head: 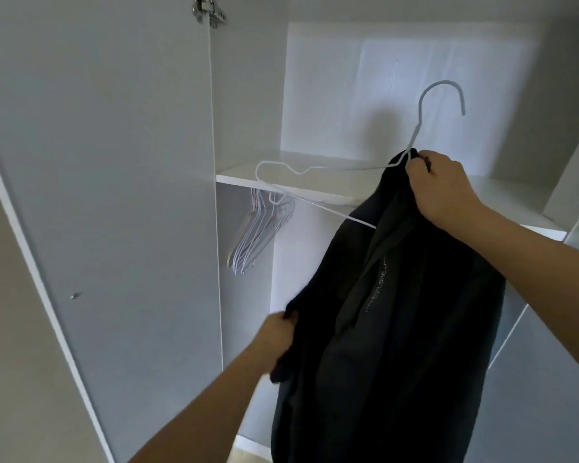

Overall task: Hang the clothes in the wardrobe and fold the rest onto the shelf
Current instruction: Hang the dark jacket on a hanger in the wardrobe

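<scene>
Right hand (440, 187) is gripping the neck of a thin white wire hanger (328, 168) together with the top of a dark, nearly black garment (398, 312), holding both up before the white wardrobe shelf (315, 187). Left hand (276, 339) is pinching the garment's lower left edge. Spare wire hangers (261, 228) are hanging under the shelf.

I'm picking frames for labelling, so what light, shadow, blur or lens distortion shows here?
Head view: a bright patch lights the wardrobe back panel, with a soft rounded shadow beside the white hanger; the door edges bow from the wide-angle lens; the left hand on the black garment looks slightly motion-blurred; the right hand is sharper.
</scene>
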`<state>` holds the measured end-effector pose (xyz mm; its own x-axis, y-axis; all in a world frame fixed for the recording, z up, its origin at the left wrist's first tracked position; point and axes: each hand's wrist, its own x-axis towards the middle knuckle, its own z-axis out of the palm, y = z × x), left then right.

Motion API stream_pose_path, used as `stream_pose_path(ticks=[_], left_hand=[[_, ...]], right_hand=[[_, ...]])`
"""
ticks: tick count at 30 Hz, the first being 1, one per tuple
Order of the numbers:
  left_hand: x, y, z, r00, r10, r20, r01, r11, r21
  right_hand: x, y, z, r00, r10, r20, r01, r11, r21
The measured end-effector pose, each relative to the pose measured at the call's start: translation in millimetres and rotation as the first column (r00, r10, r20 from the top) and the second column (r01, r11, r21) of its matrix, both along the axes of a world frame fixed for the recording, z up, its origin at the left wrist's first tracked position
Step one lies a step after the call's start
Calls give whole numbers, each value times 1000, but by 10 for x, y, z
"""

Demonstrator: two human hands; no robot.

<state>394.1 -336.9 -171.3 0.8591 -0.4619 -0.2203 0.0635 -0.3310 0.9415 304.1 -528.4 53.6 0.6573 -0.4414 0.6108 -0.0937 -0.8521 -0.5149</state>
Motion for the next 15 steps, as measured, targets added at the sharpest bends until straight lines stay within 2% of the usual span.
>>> stream_pose_path(ticks=[2,5,12,15], left_hand=[[254,35,319,994,64,-83,-67,997,-35],[505,90,889,974,65,-217,-77,996,-45],[712,82,1749,986,23,-168,-2,992,124],[681,23,1961,994,12,-110,5,989,149]], right_hand=[[-124,-74,-48,999,-42,-22,40,993,-110],[-259,-197,-172,990,-103,-97,78,969,-234],[-517,-180,-371,931,-128,-342,-36,899,-436],[-519,-97,-448,936,-160,-312,-44,828,-558]])
